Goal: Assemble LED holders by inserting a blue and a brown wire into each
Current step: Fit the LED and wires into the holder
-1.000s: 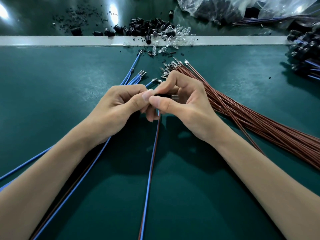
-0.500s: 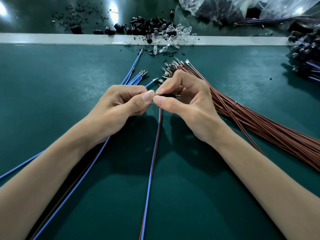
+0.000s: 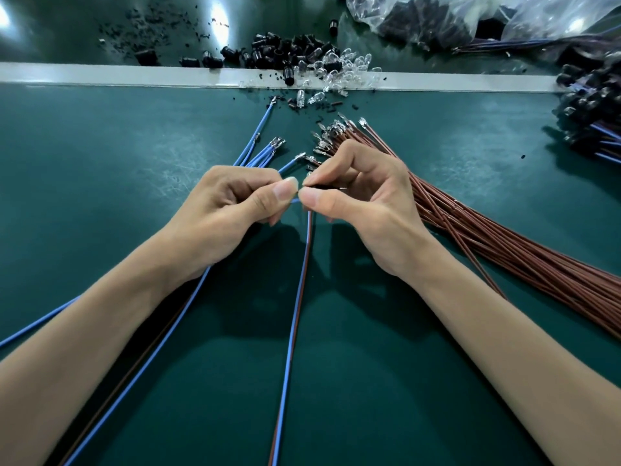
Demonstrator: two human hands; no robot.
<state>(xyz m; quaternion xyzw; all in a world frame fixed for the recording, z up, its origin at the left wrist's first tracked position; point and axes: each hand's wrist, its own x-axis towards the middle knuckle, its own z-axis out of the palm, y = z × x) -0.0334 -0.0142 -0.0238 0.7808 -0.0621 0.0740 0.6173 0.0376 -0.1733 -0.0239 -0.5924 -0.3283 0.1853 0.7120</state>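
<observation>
Above the middle of the green desk (image 3: 100, 183) the two hands are held thumb to thumb. A small black LED holder (image 3: 325, 187) is pinched between the thumb and forefinger of the right hand (image 3: 366, 210), and only its dark body is seen between the fingertips. The left hand (image 3: 232, 210) is curled, and a short piece of blue wire (image 3: 294, 200) is pinched at its thumb tip, just at the holder's left end. Whether the wire has entered the holder cannot be told. From below the right thumb a blue and brown wire pair (image 3: 295, 314) is led down to the near edge. A thick bundle of brown wires (image 3: 504, 253) is laid to the right, and a few loose blue wires (image 3: 258, 153) are fanned out beyond the left hand. Along a white strip (image 3: 100, 74) at the far side, black holders (image 3: 285, 52) and clear LEDs (image 3: 346, 65) are heaped. A plastic bag (image 3: 437, 15) is seen far right, and wired holders (image 3: 591, 105) are piled at the right edge.
</observation>
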